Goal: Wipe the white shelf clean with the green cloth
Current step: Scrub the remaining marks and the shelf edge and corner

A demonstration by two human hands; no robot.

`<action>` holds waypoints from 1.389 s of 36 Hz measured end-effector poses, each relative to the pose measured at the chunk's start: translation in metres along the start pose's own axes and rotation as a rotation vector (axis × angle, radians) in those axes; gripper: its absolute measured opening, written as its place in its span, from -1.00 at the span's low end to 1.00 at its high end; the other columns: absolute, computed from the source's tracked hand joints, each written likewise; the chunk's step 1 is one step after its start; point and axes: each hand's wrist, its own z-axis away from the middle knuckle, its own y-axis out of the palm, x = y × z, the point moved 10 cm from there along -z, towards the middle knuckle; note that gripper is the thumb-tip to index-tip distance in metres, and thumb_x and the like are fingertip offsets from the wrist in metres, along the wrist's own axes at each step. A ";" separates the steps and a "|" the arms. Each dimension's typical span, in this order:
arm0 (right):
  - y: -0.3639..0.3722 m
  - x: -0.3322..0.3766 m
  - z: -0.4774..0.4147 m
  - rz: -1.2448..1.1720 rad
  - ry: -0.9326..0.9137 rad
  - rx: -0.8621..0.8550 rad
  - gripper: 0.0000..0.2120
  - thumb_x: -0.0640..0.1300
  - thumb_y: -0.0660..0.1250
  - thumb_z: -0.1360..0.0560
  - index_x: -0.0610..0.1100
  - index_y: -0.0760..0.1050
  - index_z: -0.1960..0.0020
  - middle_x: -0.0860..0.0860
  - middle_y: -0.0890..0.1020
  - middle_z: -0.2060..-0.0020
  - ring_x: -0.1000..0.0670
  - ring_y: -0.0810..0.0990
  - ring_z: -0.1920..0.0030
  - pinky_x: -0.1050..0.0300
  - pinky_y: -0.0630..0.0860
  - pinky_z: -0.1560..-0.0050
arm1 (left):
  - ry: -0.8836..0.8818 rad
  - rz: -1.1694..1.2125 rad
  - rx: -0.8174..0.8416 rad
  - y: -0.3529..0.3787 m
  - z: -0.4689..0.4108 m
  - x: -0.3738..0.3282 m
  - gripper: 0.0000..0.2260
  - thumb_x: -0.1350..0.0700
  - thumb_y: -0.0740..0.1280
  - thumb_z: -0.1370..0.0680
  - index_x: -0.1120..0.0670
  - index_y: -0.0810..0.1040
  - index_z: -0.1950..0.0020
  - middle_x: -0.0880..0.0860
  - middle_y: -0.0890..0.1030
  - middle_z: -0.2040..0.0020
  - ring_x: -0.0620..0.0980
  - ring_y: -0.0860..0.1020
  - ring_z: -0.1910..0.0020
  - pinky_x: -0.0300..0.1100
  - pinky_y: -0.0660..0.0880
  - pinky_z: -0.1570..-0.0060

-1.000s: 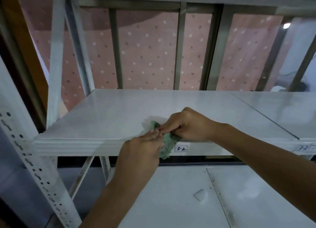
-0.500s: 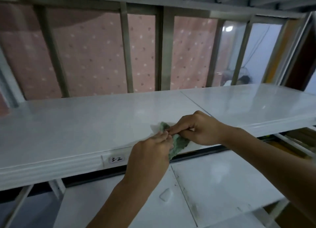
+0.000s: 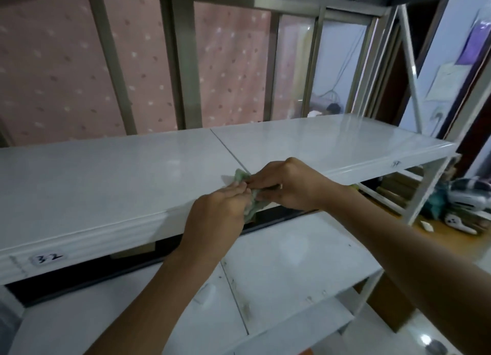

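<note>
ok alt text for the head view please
The left hand and right hand hold a crumpled green cloth against the front edge of a white shelf, beside the seam between its panels. A lower shelf sits beneath, and a pink dotted curtain hangs behind.

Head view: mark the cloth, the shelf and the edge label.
cloth (image 3: pixel 240 175), head view, bunched part beyond the fingertips
shelf (image 3: pixel 119 173), head view, bare top left of the hands
label (image 3: pixel 49 259), head view, its handwritten digits
</note>
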 end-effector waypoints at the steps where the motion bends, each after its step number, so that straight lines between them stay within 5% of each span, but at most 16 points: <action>1: -0.002 -0.002 0.001 -0.001 -0.007 0.000 -0.72 -0.19 0.45 -0.45 -0.07 0.68 -0.16 0.04 0.70 -0.11 0.02 0.67 -0.08 0.10 0.58 -0.03 | -0.019 -0.012 0.015 0.003 -0.002 -0.002 -0.73 0.37 0.40 -0.37 0.24 0.77 -0.01 0.23 0.75 -0.09 0.19 0.76 -0.01 0.12 0.73 0.23; 7: -0.012 -0.023 0.009 -0.023 0.001 0.014 -0.71 -0.20 0.44 -0.45 -0.04 0.68 -0.16 0.05 0.70 -0.11 0.01 0.70 -0.04 0.05 0.59 -0.01 | -0.084 -0.079 0.055 0.012 -0.019 -0.032 -0.62 0.47 0.66 -0.16 0.26 0.75 0.07 0.24 0.76 0.01 0.20 0.77 0.07 0.01 0.69 0.33; 13: -0.018 -0.049 0.021 -0.041 0.054 0.009 -0.69 -0.24 0.46 -0.44 0.00 0.68 -0.15 0.10 0.68 -0.13 0.09 0.68 -0.10 0.10 0.59 -0.07 | -0.122 -0.084 0.103 0.029 -0.034 -0.040 -0.64 0.46 0.66 -0.15 0.23 0.75 0.12 0.21 0.77 0.05 0.19 0.77 0.13 -0.02 0.68 0.38; 17: -0.025 -0.071 0.034 -0.058 0.134 0.005 -0.69 -0.21 0.47 -0.44 0.02 0.68 -0.16 0.13 0.67 -0.14 0.15 0.64 -0.15 0.18 0.55 -0.15 | -0.110 -0.090 0.134 0.041 -0.049 -0.051 -0.69 0.42 0.66 -0.15 0.15 0.69 0.25 0.09 0.74 0.24 0.11 0.67 0.41 -0.22 0.49 0.55; 21: -0.032 -0.093 0.048 -0.061 0.192 0.025 -0.69 -0.17 0.44 -0.44 0.02 0.67 -0.16 0.12 0.68 -0.13 0.13 0.65 -0.15 0.15 0.56 -0.16 | -0.178 -0.160 0.188 0.061 -0.064 -0.059 -0.72 0.35 0.69 -0.21 0.13 0.63 0.28 0.08 0.66 0.35 0.12 0.59 0.50 -0.20 0.41 0.60; 24: -0.042 -0.114 0.061 -0.054 0.241 0.033 -0.68 -0.17 0.42 -0.44 0.03 0.67 -0.17 0.14 0.67 -0.14 0.15 0.64 -0.16 0.14 0.55 -0.18 | -0.228 -0.222 0.304 0.078 -0.079 -0.075 -0.94 0.26 0.46 -0.56 0.13 0.66 0.00 0.12 0.72 0.09 0.18 0.68 0.21 -0.06 0.46 0.35; 27: -0.051 -0.137 0.074 -0.052 0.287 0.049 -0.66 -0.18 0.41 -0.44 0.06 0.67 -0.18 0.16 0.67 -0.15 0.19 0.63 -0.16 0.17 0.54 -0.19 | -0.230 -0.265 0.348 0.100 -0.091 -0.087 -0.81 0.22 0.22 -0.70 0.09 0.59 -0.22 0.10 0.69 -0.14 0.18 0.67 -0.02 -0.07 0.37 0.17; 29: -0.057 -0.152 0.083 -0.052 0.289 0.047 -0.65 -0.17 0.41 -0.43 0.07 0.67 -0.18 0.17 0.67 -0.14 0.20 0.63 -0.16 0.15 0.55 -0.18 | -0.211 -0.245 0.371 0.104 -0.104 -0.101 -0.92 0.25 0.48 -0.53 0.11 0.66 0.01 0.11 0.72 0.10 0.15 0.68 0.24 -0.12 0.31 0.34; 31: -0.062 -0.167 0.092 -0.059 0.293 0.042 -0.65 -0.15 0.42 -0.42 0.08 0.67 -0.17 0.16 0.67 -0.14 0.20 0.62 -0.17 0.13 0.56 -0.18 | -0.195 -0.237 0.347 0.118 -0.116 -0.108 -0.77 0.25 0.66 -0.29 0.09 0.64 0.25 0.07 0.66 0.34 0.10 0.59 0.48 -0.20 0.17 0.43; 33: -0.069 -0.182 0.100 -0.056 0.297 0.036 -0.66 -0.10 0.41 -0.41 0.08 0.67 -0.17 0.16 0.67 -0.13 0.20 0.62 -0.17 0.11 0.57 -0.17 | -0.218 -0.217 0.395 0.135 -0.123 -0.113 -0.93 0.20 0.51 -0.52 0.08 0.65 0.08 0.08 0.71 0.16 0.13 0.66 0.29 -0.14 0.25 0.33; 35: -0.076 -0.199 0.110 -0.045 0.307 0.043 -0.66 -0.08 0.39 -0.42 0.09 0.66 -0.18 0.17 0.67 -0.13 0.21 0.62 -0.16 0.12 0.57 -0.16 | -0.198 -0.170 0.312 0.147 -0.133 -0.122 -0.86 0.16 0.23 -0.72 0.04 0.57 -0.09 0.08 0.70 -0.06 0.17 0.65 0.06 -0.10 0.30 0.19; 38: -0.088 -0.227 0.126 -0.033 0.334 0.049 -0.66 -0.14 0.43 -0.44 0.08 0.66 -0.19 0.19 0.67 -0.14 0.24 0.61 -0.16 0.16 0.55 -0.17 | -0.158 -0.131 0.196 0.164 -0.149 -0.136 -0.83 0.14 0.12 -0.76 -0.04 0.33 0.02 0.06 0.67 -0.06 0.13 0.49 0.15 -0.10 0.30 0.16; 41: -0.101 -0.254 0.142 -0.046 0.340 0.057 -0.67 -0.13 0.43 -0.44 0.06 0.67 -0.19 0.17 0.66 -0.15 0.25 0.59 -0.19 0.17 0.54 -0.20 | -0.155 -0.055 0.136 0.183 -0.170 -0.149 -0.69 0.19 0.38 -0.64 -0.01 0.28 0.15 0.08 0.66 0.20 0.09 0.32 0.34 -0.07 0.27 0.32; 44: -0.113 -0.282 0.158 -0.060 0.327 0.062 -0.68 -0.13 0.43 -0.43 0.03 0.67 -0.18 0.15 0.67 -0.14 0.22 0.60 -0.20 0.16 0.55 -0.20 | -0.149 -0.026 0.193 0.216 -0.190 -0.163 -0.47 0.30 0.68 -0.31 0.01 0.29 0.33 0.06 0.51 0.50 0.10 0.24 0.58 -0.19 0.12 0.46; 47: -0.126 -0.311 0.176 -0.072 0.324 0.045 -0.69 -0.12 0.42 -0.44 0.03 0.67 -0.17 0.15 0.68 -0.13 0.21 0.59 -0.22 0.10 0.55 -0.21 | -0.100 0.001 0.193 0.247 -0.209 -0.184 -0.49 0.34 0.70 -0.24 0.03 0.36 0.37 0.07 0.50 0.51 0.14 0.39 0.63 -0.24 0.11 0.45; 50: -0.140 -0.343 0.200 -0.067 0.356 0.026 -0.71 -0.13 0.43 -0.45 0.01 0.68 -0.17 0.15 0.68 -0.13 0.24 0.56 -0.25 0.13 0.53 -0.24 | -0.126 -0.001 0.294 0.270 -0.229 -0.207 -0.70 0.18 0.58 -0.49 0.03 0.46 0.23 0.07 0.62 0.34 0.05 0.32 0.45 -0.17 0.18 0.38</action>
